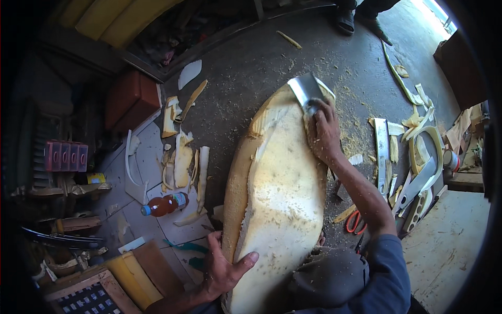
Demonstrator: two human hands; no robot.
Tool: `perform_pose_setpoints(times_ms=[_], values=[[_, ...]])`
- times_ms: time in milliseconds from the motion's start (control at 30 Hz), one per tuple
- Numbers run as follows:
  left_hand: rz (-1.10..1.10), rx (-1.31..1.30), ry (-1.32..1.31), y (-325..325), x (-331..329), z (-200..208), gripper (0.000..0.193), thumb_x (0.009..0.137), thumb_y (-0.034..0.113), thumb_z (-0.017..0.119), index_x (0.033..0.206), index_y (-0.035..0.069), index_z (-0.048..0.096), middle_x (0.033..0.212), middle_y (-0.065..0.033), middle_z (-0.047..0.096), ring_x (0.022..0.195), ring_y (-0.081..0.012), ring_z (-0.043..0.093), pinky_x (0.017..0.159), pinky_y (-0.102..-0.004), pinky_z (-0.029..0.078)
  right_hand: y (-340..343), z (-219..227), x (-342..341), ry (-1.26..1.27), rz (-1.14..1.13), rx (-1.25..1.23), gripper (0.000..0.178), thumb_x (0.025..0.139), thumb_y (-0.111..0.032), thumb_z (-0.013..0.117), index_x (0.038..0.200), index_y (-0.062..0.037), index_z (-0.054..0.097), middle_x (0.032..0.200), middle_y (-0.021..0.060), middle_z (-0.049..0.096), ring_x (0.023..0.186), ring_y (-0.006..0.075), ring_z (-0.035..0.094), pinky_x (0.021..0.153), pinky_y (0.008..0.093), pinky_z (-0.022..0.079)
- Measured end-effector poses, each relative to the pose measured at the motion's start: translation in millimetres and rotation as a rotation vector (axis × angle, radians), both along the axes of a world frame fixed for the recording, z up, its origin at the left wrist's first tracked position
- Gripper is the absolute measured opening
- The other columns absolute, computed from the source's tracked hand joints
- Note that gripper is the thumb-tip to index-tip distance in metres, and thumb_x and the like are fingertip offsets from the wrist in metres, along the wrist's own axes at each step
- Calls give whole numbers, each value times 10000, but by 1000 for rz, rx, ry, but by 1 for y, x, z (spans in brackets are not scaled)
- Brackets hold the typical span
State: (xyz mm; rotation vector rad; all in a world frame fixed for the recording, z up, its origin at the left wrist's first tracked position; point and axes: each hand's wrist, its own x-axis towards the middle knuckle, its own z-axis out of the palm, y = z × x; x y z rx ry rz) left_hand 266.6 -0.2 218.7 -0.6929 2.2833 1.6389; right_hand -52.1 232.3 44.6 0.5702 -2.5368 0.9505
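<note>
From the head camera, your right hand (323, 128) grips a flat metal tool (305, 90) at the far end of the long foam block (285, 172), mid-scene; your left hand (225, 268), thumb spread, clasps its near left edge. Offcuts (183, 159) litter the left floor; red-handled scissors (355, 223) lie right. A dark rounded form (330, 276) covers the block's near right side. Left, a bottle (165, 204) holds reddish-brown liquid; the contents of a far-right tin (450, 159) cannot be made out.
</note>
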Motion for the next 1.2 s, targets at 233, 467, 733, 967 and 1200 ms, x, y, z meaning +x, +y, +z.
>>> perform_pose_setpoints(times_ms=[233, 467, 733, 967, 1200], values=[[27, 0, -47, 2, -5, 16, 811, 860, 386, 860, 1301, -50, 337, 1167, -254, 637, 1031, -316, 668, 928, -445, 527, -30, 72, 120, -250, 825, -189, 125, 977, -133, 693, 1015, -82, 585, 1451, 84, 597, 1544, 361, 359, 1267, 500, 358], [-52, -14, -120, 2, -9, 15, 799, 892, 331, 829, 1340, -48, 287, 1251, -239, 602, 1144, -261, 624, 1023, -420, 490, -30, 14, 35, -129, 68, -108, 181, 1032, -142, 610, 1194, -63, 598, 1401, 159, 595, 1451, 409, 450, 1233, 574, 377], [-51, 84, -49, 4, -10, 20, 826, 889, 356, 827, 1348, -54, 276, 1241, -245, 603, 1139, -269, 627, 1016, -423, 496, -4, 22, -11, -30, -62, 60, 332, 1008, -67, 584, 1336, -23, 565, 1416, 184, 559, 1436, 417, 440, 1204, 549, 385], [-71, -17, -95, 3, -6, 18, 850, 888, 365, 828, 1356, -68, 266, 1271, -260, 585, 1154, -281, 618, 1030, -420, 483, -41, 59, 91, -218, 612, -310, 205, 991, -68, 623, 1194, -67, 600, 1371, 140, 615, 1460, 407, 439, 1249, 572, 330], [-90, -98, -129, 4, -13, 30, 834, 884, 368, 842, 1333, -62, 286, 1257, -257, 614, 1144, -281, 636, 1034, -424, 486, -66, 33, 58, -99, 220, -212, 157, 1011, -160, 659, 1122, -59, 613, 1374, 148, 611, 1472, 415, 408, 1236, 560, 353]])
